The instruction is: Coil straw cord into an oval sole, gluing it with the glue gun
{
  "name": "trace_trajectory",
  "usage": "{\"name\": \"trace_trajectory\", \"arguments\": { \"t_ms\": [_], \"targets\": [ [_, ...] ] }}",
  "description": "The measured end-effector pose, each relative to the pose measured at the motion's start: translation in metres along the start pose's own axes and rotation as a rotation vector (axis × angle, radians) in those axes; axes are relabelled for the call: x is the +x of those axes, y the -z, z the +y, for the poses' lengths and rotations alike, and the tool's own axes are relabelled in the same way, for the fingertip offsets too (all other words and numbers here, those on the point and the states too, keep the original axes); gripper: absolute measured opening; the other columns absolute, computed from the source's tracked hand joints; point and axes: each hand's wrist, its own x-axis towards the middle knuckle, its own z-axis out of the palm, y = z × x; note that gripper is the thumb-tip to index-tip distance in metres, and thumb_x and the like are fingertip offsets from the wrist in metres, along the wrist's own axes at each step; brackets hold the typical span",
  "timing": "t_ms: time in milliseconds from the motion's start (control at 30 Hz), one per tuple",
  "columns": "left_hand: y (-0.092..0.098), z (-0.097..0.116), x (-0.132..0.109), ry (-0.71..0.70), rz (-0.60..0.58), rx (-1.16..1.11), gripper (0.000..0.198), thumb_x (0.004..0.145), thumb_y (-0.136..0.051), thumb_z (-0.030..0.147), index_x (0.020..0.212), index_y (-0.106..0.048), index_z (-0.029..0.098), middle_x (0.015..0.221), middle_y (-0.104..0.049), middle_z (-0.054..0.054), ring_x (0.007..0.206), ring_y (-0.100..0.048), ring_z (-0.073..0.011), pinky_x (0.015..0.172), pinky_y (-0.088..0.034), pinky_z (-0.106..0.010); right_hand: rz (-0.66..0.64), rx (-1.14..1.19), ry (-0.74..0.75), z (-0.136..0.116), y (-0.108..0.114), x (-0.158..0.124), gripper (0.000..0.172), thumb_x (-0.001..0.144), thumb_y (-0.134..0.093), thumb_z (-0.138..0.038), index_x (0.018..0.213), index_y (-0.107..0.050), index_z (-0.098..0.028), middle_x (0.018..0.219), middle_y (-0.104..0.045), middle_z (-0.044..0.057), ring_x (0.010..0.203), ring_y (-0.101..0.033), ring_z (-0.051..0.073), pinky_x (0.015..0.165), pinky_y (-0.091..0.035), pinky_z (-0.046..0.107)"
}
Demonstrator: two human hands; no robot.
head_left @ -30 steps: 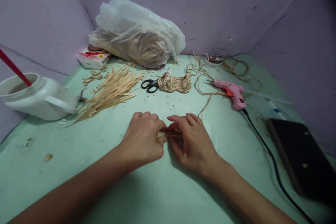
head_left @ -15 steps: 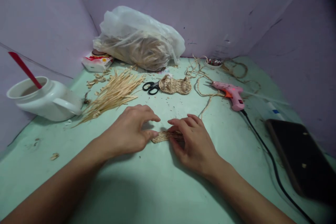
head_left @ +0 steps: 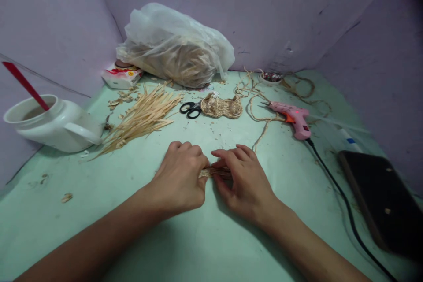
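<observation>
Between my hands, low over the green tabletop, is a small flat piece of coiled braided straw cord (head_left: 211, 172). My left hand (head_left: 183, 172) is closed over its left end, its fingers curled and hiding that end. The thumb and fingers of my right hand (head_left: 243, 176) pinch the right part and cover much of it. A length of braided cord (head_left: 261, 136) runs from behind my right hand toward the glue gun. Farther back lies a finished-looking braided straw piece (head_left: 221, 106), shaped with two rounded ends, touching black-handled scissors (head_left: 193, 109).
A pink glue gun (head_left: 292, 116) with a black cable lies right, near a dark phone (head_left: 376, 198). Loose straw strips (head_left: 142, 116) and a white pitcher (head_left: 76, 123) are left. A plastic bag (head_left: 178, 48), a small box (head_left: 121, 78) and a bead dish (head_left: 271, 80) stand at the back.
My left hand has moved right and closed from an open thumb-and-finger shape onto the left end of the braided cord piece. My right hand keeps its hold.
</observation>
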Motion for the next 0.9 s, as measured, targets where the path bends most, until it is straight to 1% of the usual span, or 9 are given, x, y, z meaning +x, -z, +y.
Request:
{"name": "trace_trajectory", "arguments": {
  "t_ms": [133, 200, 300, 367, 433, 567, 667, 767, 900],
  "targets": [
    [-0.006, 0.002, 0.002, 0.006, 0.037, -0.021, 0.015, 0.076, -0.053, 0.019, 0.083, -0.067, 0.019, 0.083, -0.063, -0.006, 0.085, -0.054, -0.0231, 0.083, -0.035, -0.043, -0.021, 0.000, -0.011, 0.000, 0.002, -0.001, 0.045, 0.072, -0.057, -0.014, 0.116, -0.049, -0.017, 0.087, -0.072, 0.003, 0.088, -0.058, 0.023, 0.099, -0.030, 0.050],
    [-0.007, 0.002, 0.004, 0.011, 0.030, -0.025, 0.013, 0.076, -0.054, 0.019, 0.081, -0.066, 0.018, 0.083, -0.063, -0.006, 0.084, -0.054, -0.0228, 0.083, -0.035, -0.043, -0.043, -0.006, -0.014, 0.003, 0.007, -0.001, 0.051, 0.071, -0.059, -0.015, 0.121, -0.046, -0.016, 0.094, -0.070, 0.005, 0.091, -0.057, 0.024, 0.100, -0.029, 0.051],
    [-0.006, -0.001, 0.005, 0.005, 0.006, -0.042, 0.011, 0.077, -0.056, 0.021, 0.082, -0.066, 0.018, 0.084, -0.063, -0.006, 0.084, -0.054, -0.0223, 0.082, -0.035, -0.042, -0.013, -0.022, -0.018, 0.012, 0.020, -0.005, 0.051, 0.074, -0.062, -0.021, 0.121, -0.046, -0.015, 0.106, -0.066, 0.010, 0.095, -0.056, 0.026, 0.095, -0.035, 0.051],
    [-0.005, -0.002, 0.005, -0.005, -0.013, -0.053, 0.011, 0.079, -0.057, 0.021, 0.084, -0.066, 0.019, 0.084, -0.063, -0.006, 0.085, -0.054, -0.0219, 0.082, -0.035, -0.041, 0.007, -0.009, -0.049, 0.019, 0.030, -0.010, 0.045, 0.075, -0.063, -0.023, 0.117, -0.049, -0.017, 0.104, -0.066, 0.010, 0.092, -0.057, 0.025, 0.086, -0.042, 0.047],
    [-0.004, -0.002, 0.004, -0.022, -0.028, -0.052, 0.011, 0.080, -0.056, 0.021, 0.085, -0.066, 0.019, 0.084, -0.062, -0.005, 0.084, -0.054, -0.0215, 0.082, -0.035, -0.041, -0.030, 0.009, -0.085, 0.024, 0.037, -0.015, 0.043, 0.076, -0.062, -0.022, 0.116, -0.050, -0.020, 0.099, -0.067, 0.008, 0.088, -0.058, 0.024, 0.081, -0.044, 0.043],
    [-0.003, -0.001, 0.005, -0.066, -0.045, -0.017, 0.013, 0.082, -0.053, 0.020, 0.085, -0.065, 0.019, 0.085, -0.061, -0.006, 0.084, -0.053, -0.0218, 0.082, -0.035, -0.041, -0.146, 0.019, -0.079, 0.026, 0.040, -0.020, 0.048, 0.073, -0.061, -0.015, 0.119, -0.049, -0.021, 0.098, -0.067, 0.005, 0.090, -0.057, 0.024, 0.083, -0.042, 0.043],
    [-0.001, -0.001, 0.005, -0.101, -0.046, 0.034, 0.016, 0.082, -0.050, 0.017, 0.087, -0.065, 0.018, 0.086, -0.061, -0.007, 0.086, -0.053, -0.0228, 0.083, -0.034, -0.043, -0.174, 0.040, -0.062, 0.025, 0.041, -0.020, 0.048, 0.073, -0.059, -0.011, 0.119, -0.050, -0.021, 0.096, -0.068, 0.004, 0.088, -0.057, 0.022, 0.084, -0.041, 0.042],
    [-0.001, -0.002, 0.005, -0.124, -0.028, 0.071, 0.019, 0.082, -0.048, 0.015, 0.090, -0.065, 0.017, 0.089, -0.061, -0.008, 0.088, -0.052, -0.0234, 0.085, -0.033, -0.044, -0.173, 0.039, -0.052, 0.027, 0.044, -0.018, 0.042, 0.074, -0.059, -0.011, 0.114, -0.054, -0.021, 0.092, -0.069, 0.003, 0.086, -0.058, 0.021, 0.084, -0.040, 0.041],
    [-0.002, -0.004, 0.005, -0.137, -0.020, 0.084, 0.021, 0.082, -0.047, 0.014, 0.092, -0.065, 0.017, 0.090, -0.061, -0.008, 0.088, -0.052, -0.0235, 0.086, -0.033, -0.045, -0.211, -0.015, -0.024, 0.033, 0.051, -0.016, 0.015, 0.078, -0.062, -0.018, 0.092, -0.064, -0.023, 0.083, -0.069, 0.002, 0.085, -0.059, 0.021, 0.082, -0.039, 0.041]
  ]
}}
